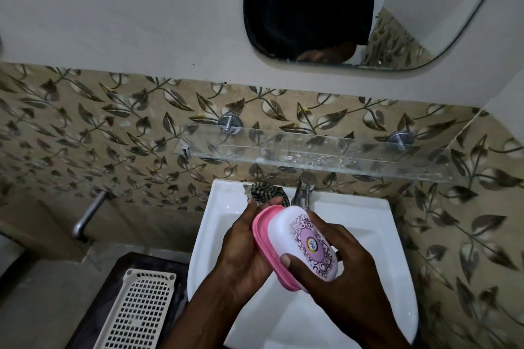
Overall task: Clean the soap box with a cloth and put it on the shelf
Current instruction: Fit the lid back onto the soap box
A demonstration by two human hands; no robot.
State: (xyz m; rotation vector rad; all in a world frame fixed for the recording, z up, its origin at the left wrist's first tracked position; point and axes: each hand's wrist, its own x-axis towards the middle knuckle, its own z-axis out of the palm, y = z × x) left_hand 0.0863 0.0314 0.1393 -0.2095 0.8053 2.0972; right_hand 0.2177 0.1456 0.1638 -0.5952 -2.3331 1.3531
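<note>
Both hands hold the soap box (297, 246) over the white sink (377, 235), its lid on and tilted. Left hand (246, 252) cups the pink base from nine o'clock; right hand (340, 258) clamps the patterned lid from four o'clock, thumb on top. At twelve o'clock of the box, a striped cloth (263, 193) lies on the sink's rear ledge beside the tap (303, 193), in neither hand. Farther up, the glass shelf (326, 153) stands bare. Judgement: whether wiping is finished cannot be told; placing on the shelf remains.
</note>
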